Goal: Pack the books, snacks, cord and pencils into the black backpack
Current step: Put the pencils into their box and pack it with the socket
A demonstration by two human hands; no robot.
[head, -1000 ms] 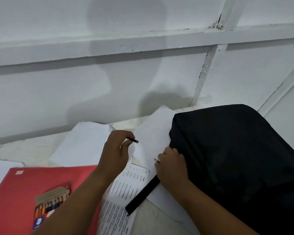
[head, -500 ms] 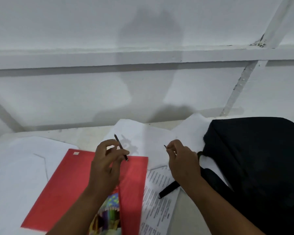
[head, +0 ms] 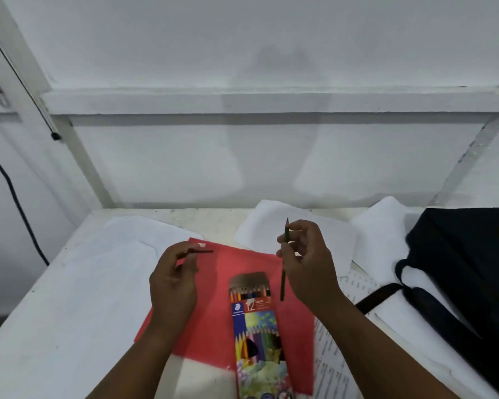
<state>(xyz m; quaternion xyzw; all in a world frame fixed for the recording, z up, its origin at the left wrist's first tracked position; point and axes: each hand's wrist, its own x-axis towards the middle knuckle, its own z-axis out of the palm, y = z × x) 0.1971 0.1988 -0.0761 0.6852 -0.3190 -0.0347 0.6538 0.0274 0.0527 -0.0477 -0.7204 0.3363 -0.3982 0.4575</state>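
My left hand [head: 175,279] pinches a short dark pencil [head: 203,251] that points right, above a red book [head: 213,306]. My right hand [head: 308,266] holds a green pencil [head: 284,263] nearly upright, tip up. Between and below the hands lies an open box of coloured pencils [head: 257,332] on the red book, its flap lifted and several pencil tips showing. The black backpack [head: 467,277] lies at the right edge, its strap [head: 378,296] stretched out over white paper.
White paper sheets [head: 121,254] and a printed page [head: 334,361] cover the white table [head: 26,326]. A white wall with a ledge [head: 271,102] stands close behind. A dark cable [head: 15,197] hangs at the far left.
The view has swung left, away from the backpack. Both hands have come over the red book, each with a pencil, and the right hand now holds its pencil upright. The pencil box has come into full view.
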